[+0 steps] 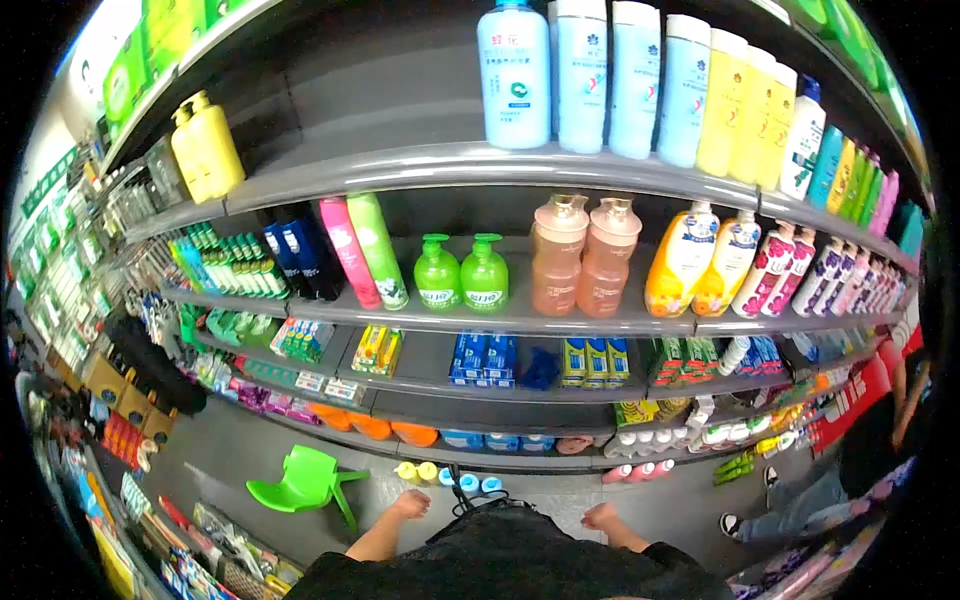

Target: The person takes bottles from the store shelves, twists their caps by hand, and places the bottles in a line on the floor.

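Observation:
My left hand [408, 503] hangs low at my side, its fingers loosely curled, with nothing seen in it. It is nearest to the yellow-topped bottles [416, 471] standing on the floor. My right hand [600, 515] hangs on the other side, also loosely closed and showing nothing held; pink bottles [637, 471] stand on the floor beyond it. Neither hand touches the shelves. In front of me, the top shelf [400, 165] carries a large blue pump bottle [515, 80], light blue bottles [632, 85] and yellow bottles [722, 105]. Below are green pump bottles [438, 275] and pinkish bottles [558, 260].
A green plastic chair [305, 480] stands on the floor to my left. At the right edge is another person [870, 440], partly cut off. Blue-white floor bottles [468, 483] stand by the shelf base. Toothpaste boxes [485, 358] sit on a lower shelf.

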{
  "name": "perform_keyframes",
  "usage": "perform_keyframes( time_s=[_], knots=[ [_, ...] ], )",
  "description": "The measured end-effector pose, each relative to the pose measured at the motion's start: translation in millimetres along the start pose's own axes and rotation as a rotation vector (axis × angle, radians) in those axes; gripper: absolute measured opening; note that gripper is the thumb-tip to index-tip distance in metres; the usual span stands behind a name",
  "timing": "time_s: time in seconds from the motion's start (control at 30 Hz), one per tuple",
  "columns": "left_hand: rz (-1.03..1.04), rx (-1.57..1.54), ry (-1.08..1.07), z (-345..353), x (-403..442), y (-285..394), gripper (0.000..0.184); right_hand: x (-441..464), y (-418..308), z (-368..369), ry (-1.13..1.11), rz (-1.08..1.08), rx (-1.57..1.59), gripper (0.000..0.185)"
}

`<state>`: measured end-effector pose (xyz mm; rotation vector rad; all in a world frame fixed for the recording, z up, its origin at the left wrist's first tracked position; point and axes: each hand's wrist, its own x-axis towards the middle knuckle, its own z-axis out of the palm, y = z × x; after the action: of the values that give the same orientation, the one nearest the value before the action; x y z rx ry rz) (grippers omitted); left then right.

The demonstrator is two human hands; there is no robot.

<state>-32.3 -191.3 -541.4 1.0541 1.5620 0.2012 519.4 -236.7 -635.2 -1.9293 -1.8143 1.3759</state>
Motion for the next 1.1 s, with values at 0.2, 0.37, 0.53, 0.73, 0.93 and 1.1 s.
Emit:
perform_keyframes(
  time_s=[0.2,0.37,0.53,0.73,0.93,1.1],
  knots=[
    [-0.07,0.289,-0.012,-24,-11,-13,0.031,-50,-77,0,0.061,0.471,0.321,0.039],
    [0.644,0.548,-0.171,-48,2,-64,0.027,-68,-78,28,0.118,0.531,0.291,0.036],
    [0.493,1.193,-0.219,-52,21,-65,0.025,-63,-49,56,0.067,0.507,-0.035,0.029],
    [-0.051,0.561,-0.033,-49,-4,-3,0.045,-88,-64,79,0.031,0.474,-0.445,0.034],
    [0.258,0.767,-0.047,-39,45,-52,0.054,-102,-81,95,0.073,0.652,-0.241,0.039],
    [0.442,0.843,-0.091,-51,46,-90,0.063,-128,-120,106,0.339,0.698,-0.077,0.043]
  ],
)
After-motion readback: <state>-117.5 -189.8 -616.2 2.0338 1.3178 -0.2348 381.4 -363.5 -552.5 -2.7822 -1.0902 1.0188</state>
